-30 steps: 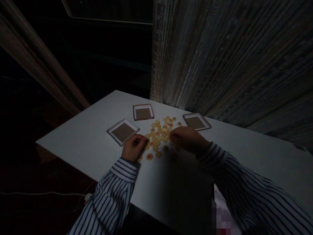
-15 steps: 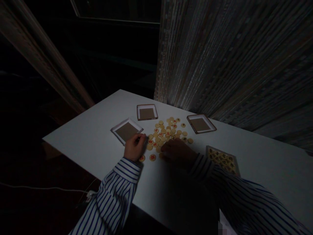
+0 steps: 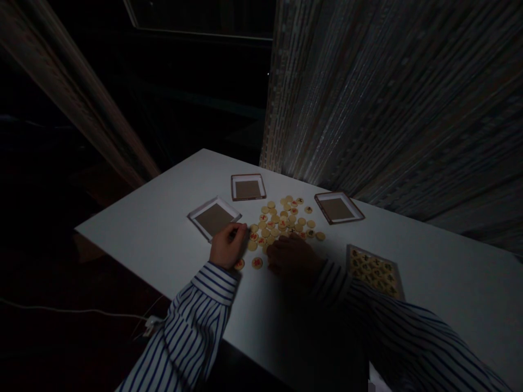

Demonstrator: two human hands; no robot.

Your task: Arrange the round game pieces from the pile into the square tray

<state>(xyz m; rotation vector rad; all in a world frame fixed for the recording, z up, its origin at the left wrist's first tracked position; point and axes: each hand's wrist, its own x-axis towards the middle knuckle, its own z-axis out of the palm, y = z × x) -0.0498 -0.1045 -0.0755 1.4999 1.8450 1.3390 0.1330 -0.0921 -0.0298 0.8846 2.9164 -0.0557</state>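
Several round wooden pieces, some with red or black characters, lie in a loose pile (image 3: 283, 222) on the white table. My left hand (image 3: 226, 244) rests at the pile's left edge, its fingers curled in; whatever they hold, if anything, is hidden. A piece with a red character (image 3: 239, 264) lies just below it, and another (image 3: 257, 263) sits between my hands. My right hand (image 3: 292, 257) is at the pile's near right side, in shadow, fingers bent down over the pieces; its fingertips are too dark to make out.
Shallow boxes stand around the pile: one at the left (image 3: 214, 218), one behind (image 3: 248, 188), one at the right (image 3: 338, 208). A tray of pieces (image 3: 398, 267) lies by my right forearm. Bead curtains hang behind the white table (image 3: 143, 231).
My right hand has shifted slightly left over the near edge of the pile, and a piece beside it is now covered. My left hand keeps its curled pose.
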